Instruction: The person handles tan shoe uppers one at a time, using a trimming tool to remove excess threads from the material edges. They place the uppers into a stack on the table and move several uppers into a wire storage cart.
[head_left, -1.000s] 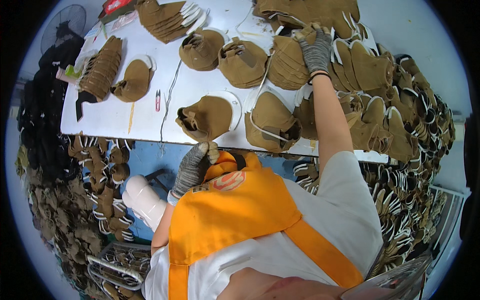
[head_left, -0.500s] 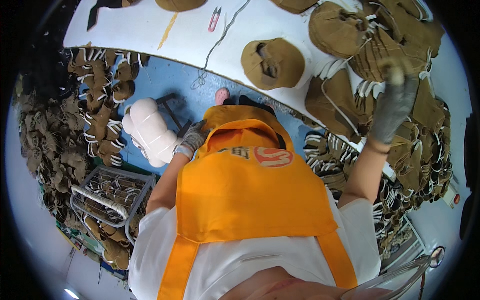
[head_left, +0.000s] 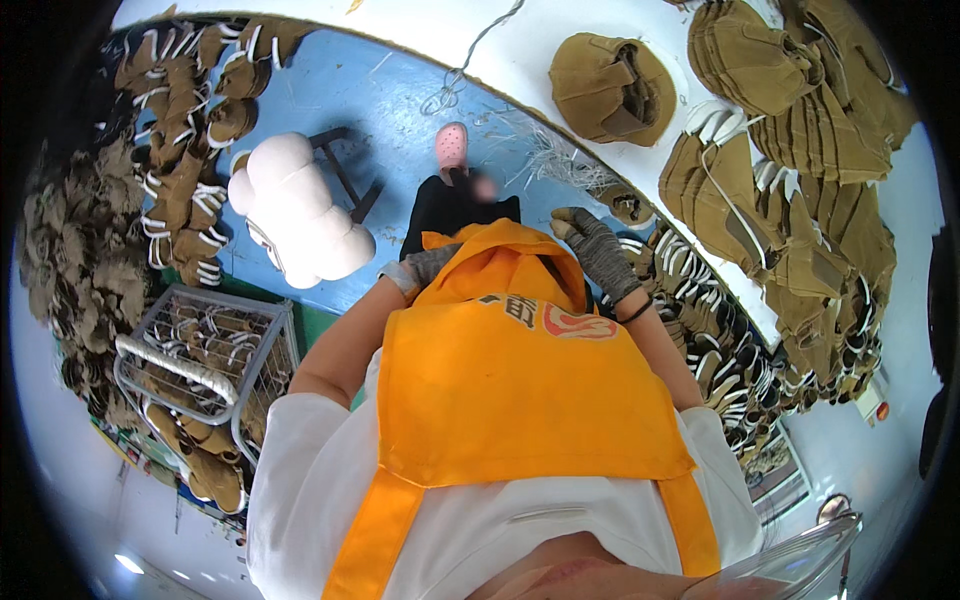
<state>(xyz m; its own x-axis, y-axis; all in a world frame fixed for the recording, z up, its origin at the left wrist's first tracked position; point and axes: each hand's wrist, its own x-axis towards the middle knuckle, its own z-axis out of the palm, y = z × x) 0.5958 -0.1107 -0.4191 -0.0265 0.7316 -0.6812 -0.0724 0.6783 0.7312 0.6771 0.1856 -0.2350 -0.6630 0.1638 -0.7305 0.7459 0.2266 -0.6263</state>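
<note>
My right hand (head_left: 600, 255), in a grey knit glove with yellowish fingertips, hangs beside the orange apron (head_left: 530, 400), near the table's edge. Its fingers are loosely extended and nothing shows in them. My left hand (head_left: 432, 264), gloved in grey, rests at the apron's other side; its fingers are hidden behind the cloth. On the white table (head_left: 510, 45) lies a rounded brown stitched piece (head_left: 585, 85) with a dark opening, apart from both hands. More brown pieces (head_left: 745, 60), stacked and resembling shoe uppers with white edges, cover the table's right part.
A stool with a puffy white cushion (head_left: 300, 215) stands on the blue floor (head_left: 375, 90) at left. Beyond it are a wire cart (head_left: 210, 350) and heaps of brown pieces (head_left: 180, 160). Pale thread scraps (head_left: 570, 165) and a grey cord (head_left: 480, 45) are near the table edge.
My right hand has come down from the stacks on the table to beside the apron. The view has shifted, showing more floor. My left hand stays by the apron.
</note>
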